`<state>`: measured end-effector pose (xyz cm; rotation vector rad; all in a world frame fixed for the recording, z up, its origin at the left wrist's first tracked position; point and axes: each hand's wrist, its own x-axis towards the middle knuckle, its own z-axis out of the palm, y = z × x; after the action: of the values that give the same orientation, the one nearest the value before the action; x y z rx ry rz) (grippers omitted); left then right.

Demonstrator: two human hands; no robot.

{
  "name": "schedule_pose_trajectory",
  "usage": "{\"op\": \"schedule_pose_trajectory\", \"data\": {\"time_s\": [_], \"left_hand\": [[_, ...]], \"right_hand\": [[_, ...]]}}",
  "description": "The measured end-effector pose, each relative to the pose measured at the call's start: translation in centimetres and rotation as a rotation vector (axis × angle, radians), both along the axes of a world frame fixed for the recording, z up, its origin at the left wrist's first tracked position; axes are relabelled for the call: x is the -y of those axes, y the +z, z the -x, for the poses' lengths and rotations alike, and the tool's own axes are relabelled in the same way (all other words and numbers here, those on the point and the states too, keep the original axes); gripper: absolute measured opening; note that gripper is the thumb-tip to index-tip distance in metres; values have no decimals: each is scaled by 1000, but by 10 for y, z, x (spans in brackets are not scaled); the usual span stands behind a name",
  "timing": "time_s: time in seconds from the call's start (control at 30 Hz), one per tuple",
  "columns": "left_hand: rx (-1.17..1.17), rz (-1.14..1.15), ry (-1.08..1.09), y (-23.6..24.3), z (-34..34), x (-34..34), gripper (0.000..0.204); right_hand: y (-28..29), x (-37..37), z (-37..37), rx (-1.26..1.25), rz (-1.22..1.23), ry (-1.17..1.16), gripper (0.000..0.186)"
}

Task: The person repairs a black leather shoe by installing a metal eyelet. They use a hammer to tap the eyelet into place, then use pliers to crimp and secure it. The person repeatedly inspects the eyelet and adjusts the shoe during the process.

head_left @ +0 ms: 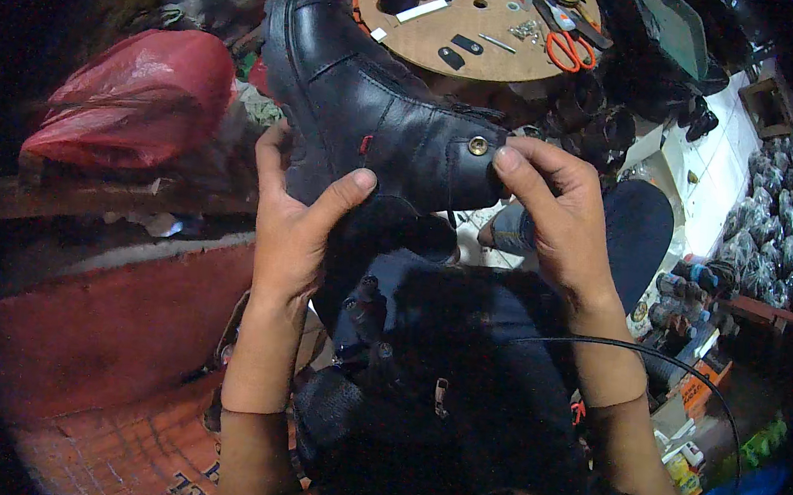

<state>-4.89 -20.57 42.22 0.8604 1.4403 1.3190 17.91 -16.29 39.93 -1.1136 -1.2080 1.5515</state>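
A black leather boot (370, 118) lies on its side in the air above my lap, its shaft opening toward the right. My left hand (301, 206) grips it around the heel area, thumb on the leather below a small red tag (365, 145). With my right hand (556, 200) I pinch the edge of the shaft, thumb beside a round brass-coloured snap (478, 145). The right fingers behind the edge are partly hidden. Stitched seams run along the boot's side, and its toe reaches the upper edge of the view.
Beyond the boot stands a round wooden tabletop (405, 36) with orange-handled scissors (569, 50), two small black leather pieces (459, 52), small metal parts (527, 31) and thread spools. A red plastic bag (145, 98) sits at left. Wrapped bundles (777, 210) crowd the right.
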Motion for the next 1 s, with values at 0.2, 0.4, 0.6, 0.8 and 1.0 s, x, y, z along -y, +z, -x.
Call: {"op": "schedule_pose_trajectory", "data": {"time_s": [0.2, 0.4, 0.6, 0.8, 1.0], "left_hand": [[-145, -33, -4, 1, -4, 14, 89], [-102, 2, 1, 0, -8, 22, 89], [-142, 30, 2, 0, -9, 28, 91], [-186, 8, 9, -10, -4, 30, 92], [-231, -14, -9, -16, -1, 32, 91]], "right_hand": [[-7, 12, 1, -196, 146, -51, 23], [-10, 18, 3, -179, 164, -57, 22], [-13, 20, 3, -129, 160, -7, 23], [-10, 26, 8, -282, 314, 22, 28], [-8, 29, 10, -249, 337, 92, 34]]}}
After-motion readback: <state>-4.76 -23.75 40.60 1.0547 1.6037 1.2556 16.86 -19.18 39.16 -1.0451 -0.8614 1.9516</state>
